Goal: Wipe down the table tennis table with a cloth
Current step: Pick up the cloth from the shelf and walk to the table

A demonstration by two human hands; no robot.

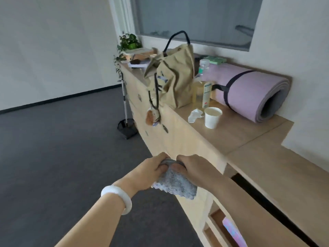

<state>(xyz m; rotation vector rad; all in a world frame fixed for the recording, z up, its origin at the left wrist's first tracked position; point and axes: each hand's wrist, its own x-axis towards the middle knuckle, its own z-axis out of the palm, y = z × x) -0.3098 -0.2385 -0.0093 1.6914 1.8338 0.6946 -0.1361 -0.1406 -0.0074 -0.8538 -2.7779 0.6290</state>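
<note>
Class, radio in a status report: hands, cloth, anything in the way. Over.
Left hand and right hand both gripping grey cloth. Table tennis table not in view. Wooden cabinet close on the right.

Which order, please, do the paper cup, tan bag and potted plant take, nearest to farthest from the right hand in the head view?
From the right hand:
1. Paper cup, on the counter ahead.
2. Tan bag, behind the cup, further along.
3. Potted plant, at the counter's far end.
</note>
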